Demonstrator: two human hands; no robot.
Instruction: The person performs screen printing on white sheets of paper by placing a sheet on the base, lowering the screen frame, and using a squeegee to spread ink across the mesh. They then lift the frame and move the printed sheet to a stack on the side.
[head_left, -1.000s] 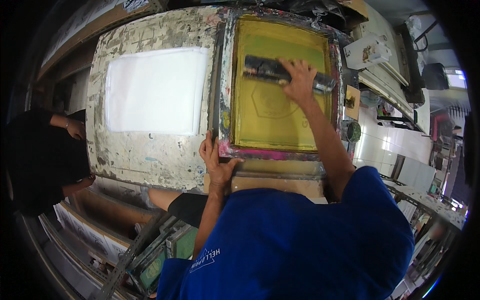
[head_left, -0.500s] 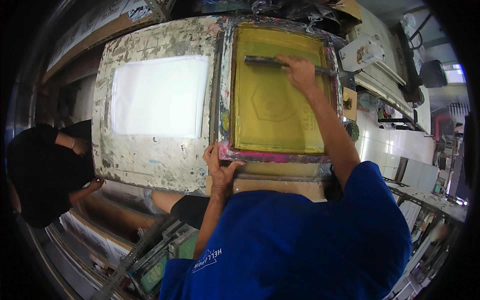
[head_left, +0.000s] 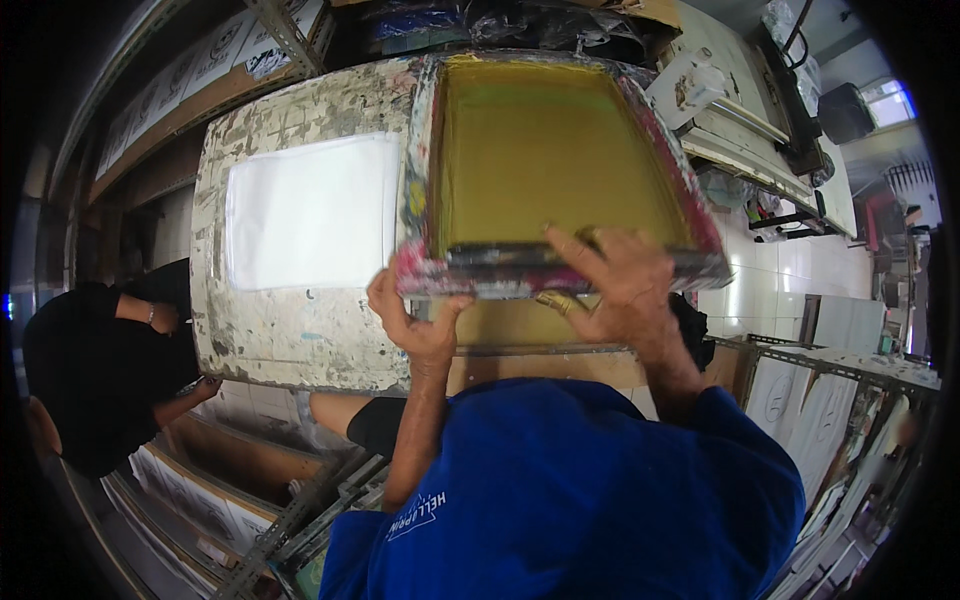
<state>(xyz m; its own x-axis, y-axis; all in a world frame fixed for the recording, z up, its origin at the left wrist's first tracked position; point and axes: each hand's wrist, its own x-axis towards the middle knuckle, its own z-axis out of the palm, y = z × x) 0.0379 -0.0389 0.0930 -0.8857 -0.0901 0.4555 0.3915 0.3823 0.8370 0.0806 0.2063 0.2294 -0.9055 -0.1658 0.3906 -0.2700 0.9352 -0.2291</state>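
Note:
In front of me a screen-printing frame (head_left: 690, 185), its wood smeared with pink, white and dark paint, has its near edge tilted up. Its mesh (head_left: 540, 150) is yellow-olive. My left hand (head_left: 415, 325) grips the near left corner, fingers at the outer side and thumb along the front. A dark squeegee (head_left: 500, 250) lies inside against the near bar. Over that bar and the squeegee's right part bends my right hand (head_left: 625, 285), fingers on top, thumb below the front edge; some motion blur is on it. Yellow ink marks its thumb and finger.
Left of the frame, a white sheet (head_left: 312, 210) lies on a paint-spattered table (head_left: 300, 335). A person in black (head_left: 110, 360) stands at the table's left end. Shelving (head_left: 180, 130) runs along the far left, and a metal rack (head_left: 850, 370) is at right.
My right hand has drawn the squeegee from the far part of the mesh to the near bar. The frame's near edge has risen, and my left hand has gone up with its corner.

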